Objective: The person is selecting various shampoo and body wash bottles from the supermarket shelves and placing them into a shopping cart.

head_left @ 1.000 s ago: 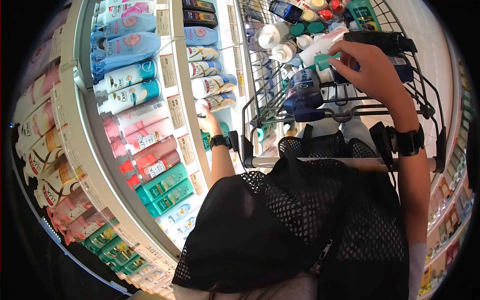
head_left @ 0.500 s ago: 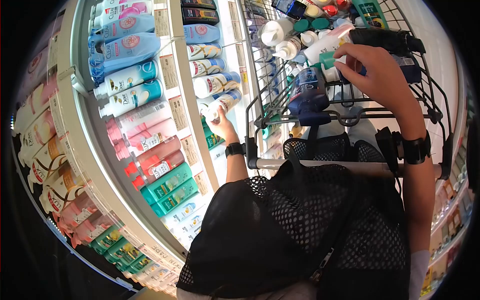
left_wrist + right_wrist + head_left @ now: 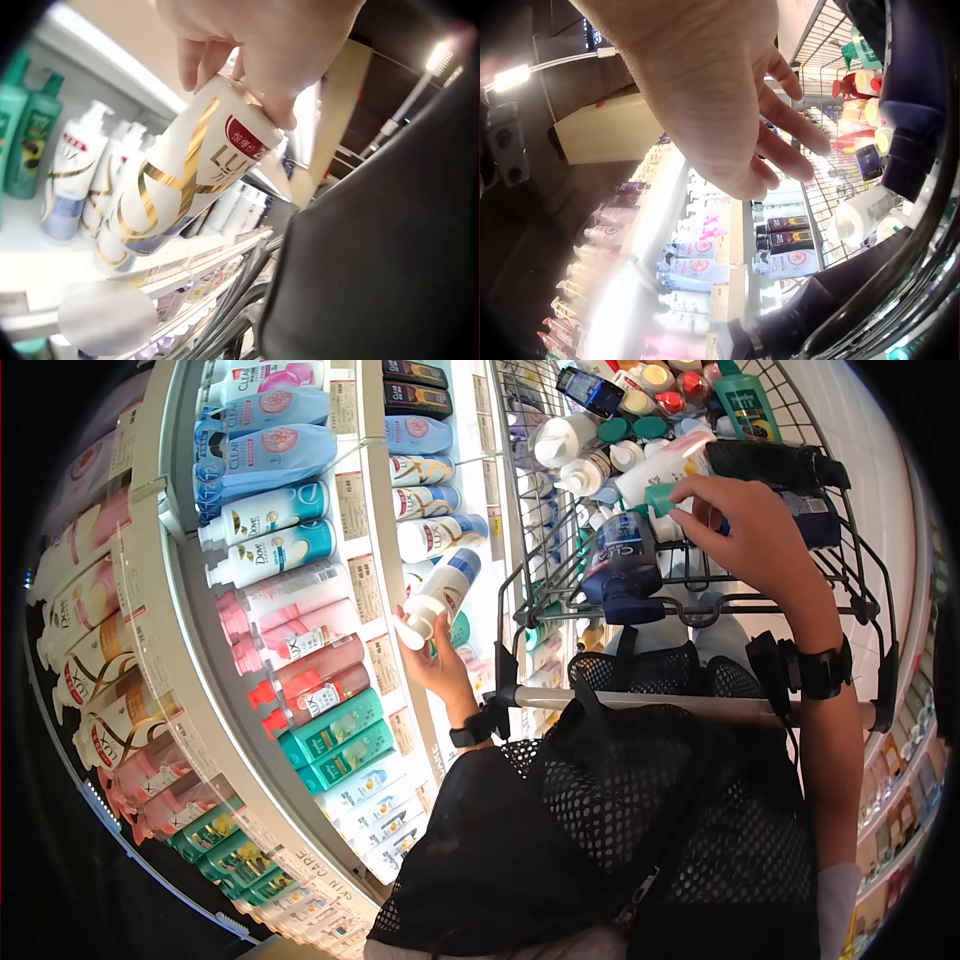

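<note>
My left hand grips a white pump bottle near its pump end, tilted in front of the shelf. In the left wrist view the bottle shows gold swirls, a blue base and LUX lettering, with the fingers round its neck end. My right hand hovers over the shopping cart with fingers loosely bent and nothing in them. Close by its fingertips lies a white bottle with a green cap. A dark blue pump bottle lies nearer me in the cart.
Shelves on the left hold rows of bottles, among them blue ones, pink ones and green ones. The wire cart is heaped with bottles and jars. Its handle bar crosses in front of my black mesh garment.
My left hand has taken the white pump bottle off the shelf and drawn it out towards me. The right hand has stayed over the cart.
</note>
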`<state>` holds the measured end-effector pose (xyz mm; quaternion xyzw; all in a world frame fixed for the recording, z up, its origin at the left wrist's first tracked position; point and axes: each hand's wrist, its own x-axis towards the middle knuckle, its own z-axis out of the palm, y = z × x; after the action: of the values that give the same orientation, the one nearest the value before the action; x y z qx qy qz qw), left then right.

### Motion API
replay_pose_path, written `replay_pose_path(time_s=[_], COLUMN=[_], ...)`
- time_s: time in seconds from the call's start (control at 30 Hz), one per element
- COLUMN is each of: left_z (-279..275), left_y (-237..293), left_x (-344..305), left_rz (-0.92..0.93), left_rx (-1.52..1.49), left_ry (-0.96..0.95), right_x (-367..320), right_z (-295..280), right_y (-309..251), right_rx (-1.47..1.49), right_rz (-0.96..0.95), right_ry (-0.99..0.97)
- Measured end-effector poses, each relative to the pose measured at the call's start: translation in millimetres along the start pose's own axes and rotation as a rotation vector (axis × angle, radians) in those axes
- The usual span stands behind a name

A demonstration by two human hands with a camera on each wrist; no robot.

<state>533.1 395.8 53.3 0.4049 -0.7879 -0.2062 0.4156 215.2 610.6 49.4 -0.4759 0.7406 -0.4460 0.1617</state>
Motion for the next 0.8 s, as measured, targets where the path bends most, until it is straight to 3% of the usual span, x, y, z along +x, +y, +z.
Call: replay_pose_path(time_s=[0.2,0.47,0.57,0.67,0.7,0.8], left_z=[38,134,148,160,166,172], left_y=[12,-40,-62,-82,-95,-108], left_x=[41,98,115,135,140,164], left_rz=[0.180,0.255,0.089,0.054,0.137,-0.130], left_rx=[-0.006,-0.075,-0.131,0.000,0.075,-0.099], left_ry=[-0.103,-0.127,-0.099,-0.082,-0.003,0.063], right_x=[0,1,2,3,3,3], right_z=[0,0,-1,-2,-2,-1], right_y=[-2,1,2,4,5,8], right_rx=[0.047,0.049,0.048,0.037,0.036,0.044], right_rz=[0.055,0.083,0.103,0.112,0.122,0.106], right_ry=[-0.051,-0.034,-0.049,-0.058,-0.057,-0.040])
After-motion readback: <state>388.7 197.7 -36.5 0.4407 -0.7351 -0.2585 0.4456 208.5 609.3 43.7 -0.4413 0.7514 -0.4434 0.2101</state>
